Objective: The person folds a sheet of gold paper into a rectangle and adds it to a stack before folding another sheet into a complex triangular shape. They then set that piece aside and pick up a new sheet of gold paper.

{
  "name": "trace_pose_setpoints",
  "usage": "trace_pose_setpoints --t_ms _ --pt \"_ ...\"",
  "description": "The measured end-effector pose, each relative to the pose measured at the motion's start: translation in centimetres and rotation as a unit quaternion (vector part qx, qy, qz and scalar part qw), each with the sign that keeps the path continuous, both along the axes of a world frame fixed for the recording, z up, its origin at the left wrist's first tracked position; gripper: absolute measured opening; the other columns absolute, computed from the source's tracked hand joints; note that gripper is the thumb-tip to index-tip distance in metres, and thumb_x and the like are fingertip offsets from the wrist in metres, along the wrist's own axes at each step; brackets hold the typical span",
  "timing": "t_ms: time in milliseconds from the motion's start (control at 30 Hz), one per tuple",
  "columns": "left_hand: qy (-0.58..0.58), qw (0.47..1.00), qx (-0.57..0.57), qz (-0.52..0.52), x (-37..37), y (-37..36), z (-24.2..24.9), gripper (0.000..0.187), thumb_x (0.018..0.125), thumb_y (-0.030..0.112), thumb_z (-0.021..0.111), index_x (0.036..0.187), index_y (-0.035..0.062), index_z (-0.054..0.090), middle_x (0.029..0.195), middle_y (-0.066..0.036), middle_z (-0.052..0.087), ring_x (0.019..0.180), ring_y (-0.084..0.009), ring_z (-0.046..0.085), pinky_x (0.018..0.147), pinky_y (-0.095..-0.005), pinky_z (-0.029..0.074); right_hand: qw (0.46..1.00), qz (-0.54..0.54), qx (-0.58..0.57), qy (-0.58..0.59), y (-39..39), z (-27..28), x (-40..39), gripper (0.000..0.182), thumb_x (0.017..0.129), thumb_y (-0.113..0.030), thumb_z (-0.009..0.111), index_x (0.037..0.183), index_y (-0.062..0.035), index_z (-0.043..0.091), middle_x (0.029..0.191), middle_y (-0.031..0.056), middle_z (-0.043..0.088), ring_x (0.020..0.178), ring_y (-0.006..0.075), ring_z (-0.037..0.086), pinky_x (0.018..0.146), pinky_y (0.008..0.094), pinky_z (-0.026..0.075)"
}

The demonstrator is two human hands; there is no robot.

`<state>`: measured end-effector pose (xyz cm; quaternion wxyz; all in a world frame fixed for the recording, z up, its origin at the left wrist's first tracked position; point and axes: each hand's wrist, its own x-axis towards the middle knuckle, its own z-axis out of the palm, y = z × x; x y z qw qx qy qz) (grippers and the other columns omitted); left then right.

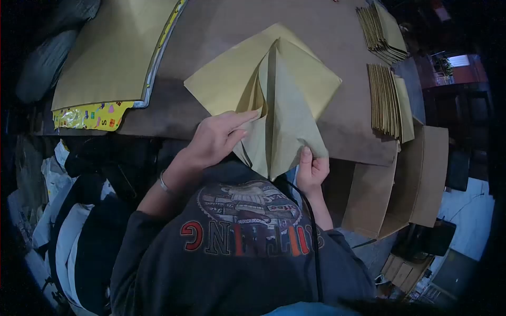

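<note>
In front of my chest, a sheet of yellow-brown paper is partly folded, its near part raised into a peaked, opened fold with a dark gap down the middle. My left hand lies against the left flap with its fingers stretched out and the fingertips at the inner edge of the fold. The thumb stands apart from them. At the lower right corner, my right hand pinches the paper's edge between thumb and curled fingers. The far part of the sheet rests on the brown tabletop.
A stack of large brown sheets lies at the left over yellow printed wrapping. Folded paper pieces stand in rows along the right edge. Below them is an open cardboard box. A black cord hangs over my shirt.
</note>
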<state>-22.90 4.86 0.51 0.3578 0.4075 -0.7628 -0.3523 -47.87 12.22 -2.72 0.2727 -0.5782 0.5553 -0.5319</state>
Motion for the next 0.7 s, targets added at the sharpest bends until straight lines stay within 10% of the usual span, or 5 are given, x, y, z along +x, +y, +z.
trace_pose_setpoints --t_ms 200,400,500,700 --pt "-0.015 0.999 -0.018 -0.038 0.3 -0.2 0.1 0.047 0.084 0.004 0.061 0.131 0.0058 0.055 0.085 -0.017 0.060 0.074 -0.0298 0.057 0.069 -0.0358 0.047 0.999 0.044 0.008 0.006 0.1 0.2 -0.2 0.027 0.098 -0.008 0.050 0.122 0.0053 0.053 0.117 0.0115 0.062 0.105 0.0146 0.058 0.092 0.0278 0.045" --pt "0.037 0.997 0.051 -0.046 0.6 -0.7 0.1 0.018 0.085 0.010 0.062 0.100 0.0001 0.063 0.088 -0.016 0.064 0.080 -0.0318 0.063 0.072 -0.0357 0.049 0.999 0.044 0.017 -0.013 0.0 0.4 0.1 0.027 0.098 -0.007 0.051 0.121 0.0050 0.053 0.117 0.0115 0.062 0.105 0.0139 0.058 0.092 0.0272 0.045" --pt "0.059 0.989 0.122 -0.059 0.9 -1.0 -0.3 0.013 0.089 0.010 0.061 0.087 -0.0028 0.062 0.078 -0.008 0.059 0.072 -0.0135 0.054 0.064 -0.0289 0.045 0.999 0.042 0.022 -0.008 -0.1 0.3 0.1 0.026 0.097 -0.006 0.051 0.121 0.0050 0.053 0.118 0.0116 0.062 0.104 0.0133 0.058 0.091 0.0269 0.046" --pt "0.068 0.983 0.166 -0.040 1.3 -1.2 -0.8 0.016 0.090 0.014 0.061 0.087 -0.0024 0.061 0.075 -0.007 0.058 0.072 -0.0130 0.053 0.065 -0.0286 0.044 0.999 0.033 0.000 -0.001 -0.3 0.2 0.3 0.024 0.097 -0.009 0.052 0.117 0.0038 0.056 0.108 0.0113 0.065 0.094 0.0144 0.061 0.083 0.0282 0.048"
